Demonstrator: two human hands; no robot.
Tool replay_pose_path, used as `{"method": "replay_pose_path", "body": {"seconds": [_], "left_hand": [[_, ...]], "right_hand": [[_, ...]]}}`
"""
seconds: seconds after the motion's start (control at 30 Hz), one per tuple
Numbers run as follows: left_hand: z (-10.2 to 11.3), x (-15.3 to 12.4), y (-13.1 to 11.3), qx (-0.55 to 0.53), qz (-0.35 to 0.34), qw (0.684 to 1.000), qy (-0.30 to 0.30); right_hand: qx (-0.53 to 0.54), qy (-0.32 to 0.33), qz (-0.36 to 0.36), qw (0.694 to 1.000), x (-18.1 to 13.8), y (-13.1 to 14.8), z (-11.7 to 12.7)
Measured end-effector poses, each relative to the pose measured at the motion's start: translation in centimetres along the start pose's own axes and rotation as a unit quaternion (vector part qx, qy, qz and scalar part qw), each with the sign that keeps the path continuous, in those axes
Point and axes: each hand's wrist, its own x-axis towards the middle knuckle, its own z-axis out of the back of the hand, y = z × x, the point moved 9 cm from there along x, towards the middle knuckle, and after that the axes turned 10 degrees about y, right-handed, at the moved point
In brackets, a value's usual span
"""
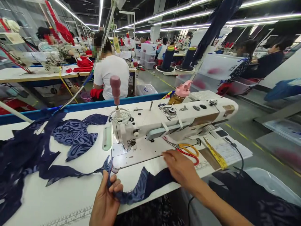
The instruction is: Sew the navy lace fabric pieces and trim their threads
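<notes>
My left hand [107, 196] pinches a strip of navy patterned fabric [137, 190] at the near edge of the sewing machine bed. The strip runs right across the white table, and its plain dark end passes under my right hand [177, 166]. That right hand is open, fingers stretched out to the left, just in front of scissors [191, 150] with orange and red handles. I see no grip on the scissors. Behind both hands stands the white sewing machine [152, 125], its needle area [131, 145] just beyond my left hand.
Navy fabric pieces [75, 133] spread over the table's left side. A yellow tape measure [215, 153] and papers [232, 150] lie at the right. A pink-lidded bottle [182, 91] stands behind the machine. Dark cloth [254, 191] fills a bin at lower right. Co-workers sit farther back.
</notes>
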Motion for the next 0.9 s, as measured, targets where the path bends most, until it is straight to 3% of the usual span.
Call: {"method": "replay_pose_path", "body": {"seconds": [0.1,0.2,0.3,0.5,0.6,0.7,0.8,0.9], "left_hand": [[-0.3,-0.4,0.7,-0.055,0.024,0.998,-0.033],[-1.4,-0.3,1.9,-0.096,0.056,0.994,0.003],[-1.8,-0.1,2.2,-0.051,0.052,0.996,0.044],[0.0,-0.2,0.3,0.123,-0.027,0.992,-0.012],[0.0,-0.2,0.2,0.148,-0.009,0.989,0.019],[0.6,-0.3,-0.1,0.188,-0.003,0.982,0.007],[0.7,-0.6,-0.2,0.233,0.009,0.972,0.003],[0.2,-1.0,0.0,0.272,0.03,0.962,0.024]], "right_hand": [[-0.104,0.054,-0.101,0.988,-1.4,-6.2,-1.9],[-0.113,0.099,-0.132,0.98,-3.0,-9.6,-3.1],[-0.078,0.119,-0.153,0.978,-3.8,-11.2,-3.2],[-0.011,0.145,-0.159,0.977,-3.7,-12.1,-3.4],[0.026,0.149,-0.149,0.977,-4.1,-12.1,-3.9],[0.055,0.104,-0.13,0.985,-4.3,-10.8,-2.2],[0.117,0.08,-0.091,0.986,-3.5,-7.2,0.5],[0.21,0.132,-0.028,0.968,-1.7,-2.0,1.8]]}}
